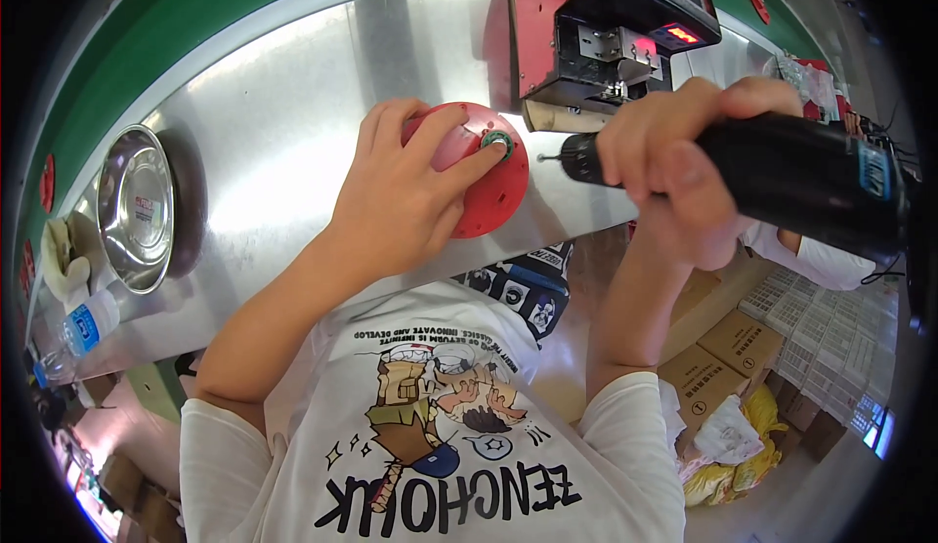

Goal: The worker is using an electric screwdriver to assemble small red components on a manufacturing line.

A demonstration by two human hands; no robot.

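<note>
My left hand (396,187) lies over a round red plastic part (503,209) with small holes, and holds it against the metal bench. Its index finger presses on a small green ring-shaped piece (495,140) set in the red part. The thumb and other fingers rest around a raised red section. In my right hand (669,157) is a black electric screwdriver (806,172), held nearly level above the bench. Its bit points left toward the red part, with a gap between them. A small screw (544,157) seems to sit at the bit's tip.
A red and black machine (611,35) with a lit display stands at the back right. On the left of the metal bench (283,84) are a steel bowl (137,213), a glove (63,265) and a plastic bottle (86,328). Cartons (703,387) lie below right.
</note>
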